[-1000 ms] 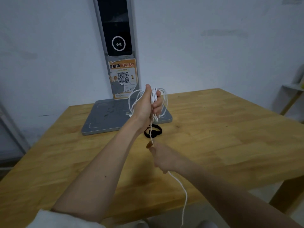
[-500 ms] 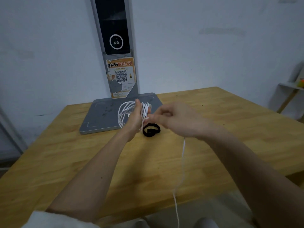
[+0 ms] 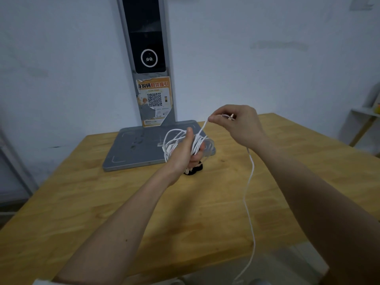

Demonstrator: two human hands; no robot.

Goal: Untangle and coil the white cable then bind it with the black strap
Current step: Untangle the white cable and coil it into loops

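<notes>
My left hand (image 3: 183, 151) is closed around a bundle of loops of the white cable (image 3: 197, 141), held above the table. My right hand (image 3: 238, 123) is up and to the right of it, pinching a strand of the same cable between thumb and fingers. From that hand the loose end of the cable hangs down past the table's front edge. The black strap (image 3: 194, 171) lies on the table right under my left hand, partly hidden by it.
A wooden table (image 3: 102, 202) fills the lower view. At its back stands a grey flat base (image 3: 133, 151) with a tall post carrying a dark screen and a QR-code sticker (image 3: 154, 99). A small shelf (image 3: 364, 114) is at the far right by the wall.
My right hand has risen from low near the table's front to above and right of the bundle, pulling the strand up with it. My left hand has kept hold of the loops.
</notes>
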